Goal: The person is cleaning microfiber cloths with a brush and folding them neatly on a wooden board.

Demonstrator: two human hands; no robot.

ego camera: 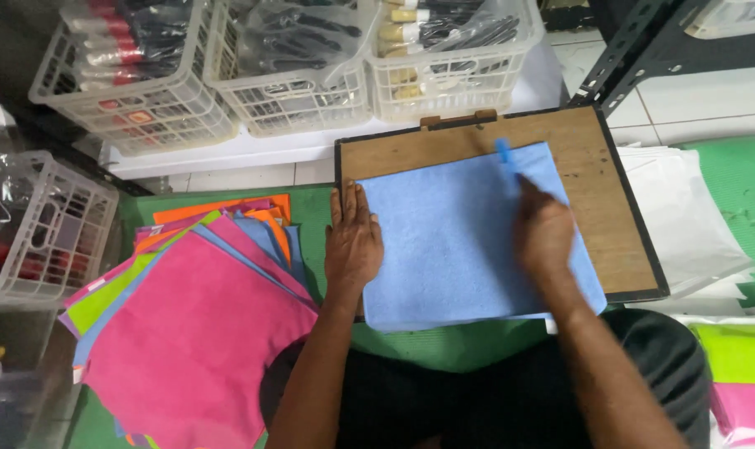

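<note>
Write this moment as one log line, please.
left hand: flat on blue cloth edge | right hand: on cloth, near blue tag | cloth: on wooden board

Right hand (pixel 543 229) blurred — board (pixel 469 141) under blue cloth (pixel 452 249) mostly hidden — basket (pixel 41 224) cut off.

Likely a packing workshop (floor-level): stock crates (pixel 290 79), cloth stacks (pixel 194 333)

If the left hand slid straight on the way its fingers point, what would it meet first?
The left hand lies flat on the blue cloth's left edge, fingers pointing away from the person. Straight on comes bare wooden board, then probably its black far rim; the baskets lie beyond.
</note>
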